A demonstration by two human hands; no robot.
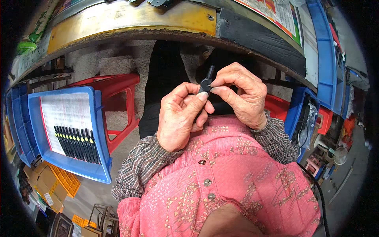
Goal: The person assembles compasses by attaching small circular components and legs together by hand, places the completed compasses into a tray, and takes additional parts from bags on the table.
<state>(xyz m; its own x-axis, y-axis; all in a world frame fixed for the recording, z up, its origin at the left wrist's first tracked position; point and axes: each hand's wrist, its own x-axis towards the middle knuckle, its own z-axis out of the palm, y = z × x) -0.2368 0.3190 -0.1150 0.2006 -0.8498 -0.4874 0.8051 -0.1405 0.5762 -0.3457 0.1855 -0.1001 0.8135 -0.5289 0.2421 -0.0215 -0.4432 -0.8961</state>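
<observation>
Above my lap, my left hand (178, 116) grips a small black part (211, 72) with a round, flat body and a short ribbed stem pointing up and away. Its thumb presses on the near side of the round body. From the right, my right hand (241, 94) brings thumb and forefinger together at the face of that round body. Something thin and tiny seems to sit between those fingertips, too small to name. To my left, a row of several slim black pieces (77, 143) with yellow-green dots lies on white paper inside a blue tray (103, 136).
The workbench edge with a yellow strip (130, 20) and a black strip (262, 41) runs across ahead. A red stool (130, 98) supports the blue tray. Another blue tray (327, 59) is at far right, above a blue bin (295, 112). An orange crate (65, 179) and cardboard box (44, 185) lie lower left.
</observation>
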